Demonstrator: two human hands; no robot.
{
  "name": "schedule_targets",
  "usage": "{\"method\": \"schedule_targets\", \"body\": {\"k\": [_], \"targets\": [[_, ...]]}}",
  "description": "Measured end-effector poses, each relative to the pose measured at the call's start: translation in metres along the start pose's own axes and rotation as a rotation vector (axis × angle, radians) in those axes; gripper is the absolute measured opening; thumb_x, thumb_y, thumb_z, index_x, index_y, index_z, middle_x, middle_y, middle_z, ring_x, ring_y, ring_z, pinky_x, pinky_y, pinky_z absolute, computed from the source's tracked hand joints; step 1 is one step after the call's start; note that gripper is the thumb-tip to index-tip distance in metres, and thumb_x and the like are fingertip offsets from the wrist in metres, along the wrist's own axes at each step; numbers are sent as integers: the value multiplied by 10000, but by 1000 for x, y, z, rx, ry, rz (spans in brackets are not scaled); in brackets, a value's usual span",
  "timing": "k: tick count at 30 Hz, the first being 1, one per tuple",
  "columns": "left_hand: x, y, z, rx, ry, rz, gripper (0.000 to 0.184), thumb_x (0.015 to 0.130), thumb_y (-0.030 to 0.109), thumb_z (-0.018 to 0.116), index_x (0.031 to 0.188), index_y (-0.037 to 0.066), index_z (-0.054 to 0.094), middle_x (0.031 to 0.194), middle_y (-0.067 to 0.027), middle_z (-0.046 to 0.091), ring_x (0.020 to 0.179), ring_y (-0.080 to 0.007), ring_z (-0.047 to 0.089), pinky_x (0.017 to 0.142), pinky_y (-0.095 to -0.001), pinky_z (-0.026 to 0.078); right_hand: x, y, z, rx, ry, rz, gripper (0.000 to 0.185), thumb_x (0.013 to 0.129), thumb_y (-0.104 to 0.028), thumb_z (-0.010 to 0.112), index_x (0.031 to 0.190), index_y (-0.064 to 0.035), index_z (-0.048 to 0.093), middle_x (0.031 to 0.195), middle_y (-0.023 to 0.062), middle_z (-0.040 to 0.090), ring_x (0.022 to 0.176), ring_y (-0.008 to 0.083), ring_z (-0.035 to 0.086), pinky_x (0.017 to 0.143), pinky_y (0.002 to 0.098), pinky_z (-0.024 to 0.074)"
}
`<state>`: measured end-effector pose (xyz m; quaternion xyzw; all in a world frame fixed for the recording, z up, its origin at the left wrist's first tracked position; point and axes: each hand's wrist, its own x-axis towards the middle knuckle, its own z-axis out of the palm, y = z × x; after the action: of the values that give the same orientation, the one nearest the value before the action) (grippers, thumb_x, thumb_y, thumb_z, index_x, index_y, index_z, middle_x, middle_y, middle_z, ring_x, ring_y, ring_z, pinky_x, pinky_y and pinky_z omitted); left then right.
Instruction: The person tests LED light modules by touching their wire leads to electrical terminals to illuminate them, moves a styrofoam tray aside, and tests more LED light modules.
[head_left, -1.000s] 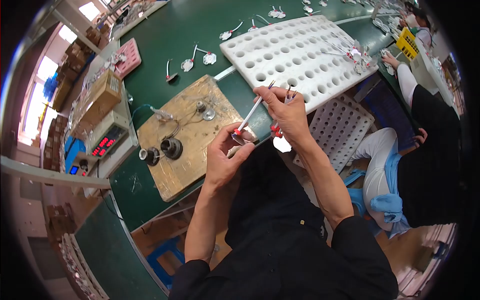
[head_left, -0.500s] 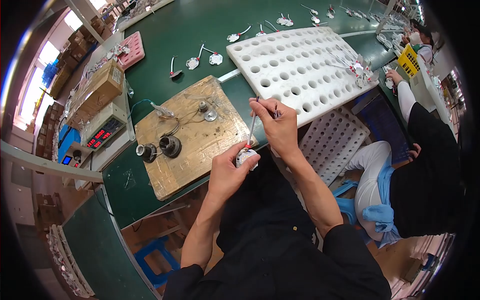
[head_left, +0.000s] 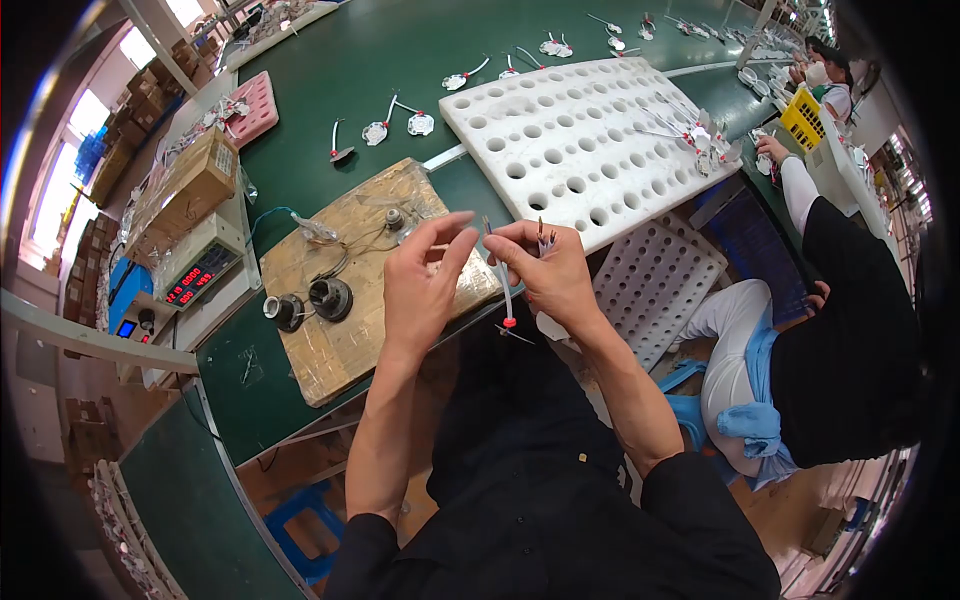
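My right hand (head_left: pixel 550 275) pinches the white cable (head_left: pixel 506 290) of a small round lamp module (head_left: pixel 512 332), which hangs below the fingers with a red collar at its neck. The module is seen nearly edge-on. A thin dark pointed item and some pale strands also stick out of this hand; their kind is unclear. My left hand (head_left: pixel 425 285) is raised just left of the cable's upper end, thumb and forefinger apart, nothing visible between them. Under both hands lies the near edge of a tape-covered board (head_left: pixel 370 350) with a black round socket (head_left: pixel 330 298).
A white foam tray with holes (head_left: pixel 560 130) carries a cluster of modules (head_left: pixel 705 145). More modules (head_left: pixel 375 132) lie on the green table (head_left: pixel 320 60). A power meter (head_left: pixel 200 270) and cardboard box (head_left: pixel 190 190) stand left. A co-worker (head_left: pixel 840 350) sits at right.
My left hand has let go of the module and risen beside my right hand. The module now hangs from the cable in my right hand, turned edge-on.
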<state>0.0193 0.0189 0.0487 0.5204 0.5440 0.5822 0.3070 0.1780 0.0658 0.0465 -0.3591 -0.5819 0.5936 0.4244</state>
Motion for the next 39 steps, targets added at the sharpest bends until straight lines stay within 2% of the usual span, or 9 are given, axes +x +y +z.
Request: {"method": "schedule_targets", "body": {"k": [3, 12, 27, 29, 31, 32, 35, 36, 39], "targets": [[8, 10, 5, -10, -77, -59, 188, 928, 126, 677, 1063, -4, 694, 941, -37, 701, 834, -90, 642, 768, -231, 504, -2, 5, -1, 31, -11, 1, 177, 896, -122, 708, 967, 40, 709, 750, 7, 667, 606, 35, 555, 537, 191, 436], [11, -7, 6, -223, -66, -79, 109, 884, 55, 704, 957, -26, 702, 871, -40, 703, 798, -85, 648, 750, -227, 519, -6, 7, -12, -2, -109, 67, 174, 910, -137, 688, 943, 32, 709, 733, 6, 651, 602, 48, 560, 551, 218, 458], [-18, -39, 25, -357, 23, -171, 102, 928, 113, 671, 931, 12, 657, 805, -26, 659, 735, -77, 566, 700, -230, 458, -7, -7, -11, 47, -99, 204, 143, 938, -134, 644, 922, 8, 651, 711, 6, 631, 565, 29, 552, 502, 194, 427], [-19, -41, 20, -313, 5, -158, 190, 973, 179, 613, 996, -4, 659, 863, -32, 668, 775, -78, 582, 715, -236, 468, -3, 5, -5, 87, -72, 132, 161, 940, -169, 650, 904, -13, 664, 641, 20, 616, 431, 41, 483, 400, 194, 366], [-17, -34, 12, -314, -36, -183, 258, 996, 227, 575, 1028, -13, 663, 901, -55, 682, 795, -89, 588, 742, -247, 472, 5, 16, -3, 157, -27, 99, 162, 932, -161, 663, 931, 1, 663, 733, 46, 647, 538, 55, 542, 530, 194, 424], [-22, -39, 6, -211, -88, -162, 336, 1024, 275, 509, 1158, -12, 622, 966, -84, 693, 862, -102, 603, 790, -263, 473, 5, 16, -5, 199, -10, 87, 164, 930, -159, 665, 941, 5, 662, 757, 51, 654, 563, 59, 551, 561, 195, 431], [-51, -39, -4, -309, -234, -257, 320, 1005, 201, 547, 1256, 3, 556, 1012, -72, 668, 904, -104, 607, 823, -258, 466, 13, 10, -10, 211, 65, 61, 179, 931, -156, 662, 965, 19, 651, 807, 62, 671, 593, 67, 566, 594, 199, 440], [-60, -44, -3, -384, -249, -254, 379, 961, 79, 598, 1320, 12, 495, 1031, -63, 633, 916, -103, 611, 806, -240, 486, 15, 6, -10, 173, 94, 41, 186, 930, -155, 659, 959, 28, 643, 809, 67, 673, 597, 70, 576, 595, 207, 450], [-78, -46, 4, -477, -7, -207, 457, 903, 8, 660, 1327, 14, 491, 957, -56, 610, 909, -112, 604, 761, -242, 519, 22, 13, -5, 68, 122, -75, 178, 929, -149, 654, 931, 29, 648, 787, 62, 673, 604, 63, 588, 563, 218, 457]]}}
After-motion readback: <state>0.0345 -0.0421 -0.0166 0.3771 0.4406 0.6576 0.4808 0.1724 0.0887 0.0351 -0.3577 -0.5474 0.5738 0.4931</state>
